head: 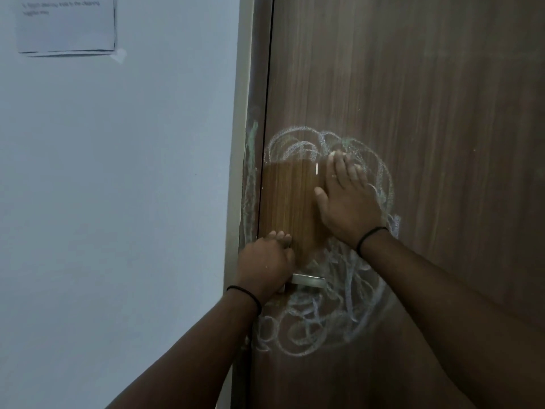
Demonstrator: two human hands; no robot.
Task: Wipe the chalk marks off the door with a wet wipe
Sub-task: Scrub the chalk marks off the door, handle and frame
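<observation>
A person's right hand [348, 199] presses flat, fingers spread, against a brown wooden door [427, 84], over looping chalk marks [318, 320]; the wet wipe [358, 166] barely peeks out under the fingertips. The left hand [265, 264] curls round the metal door handle [308, 281]. The wipe is probably thin, limp and slippery, best pinned under a flat palm.

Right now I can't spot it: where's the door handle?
Head view, low on the door's left edge: the handle is beside the left hand, amid chalk marks.
</observation>
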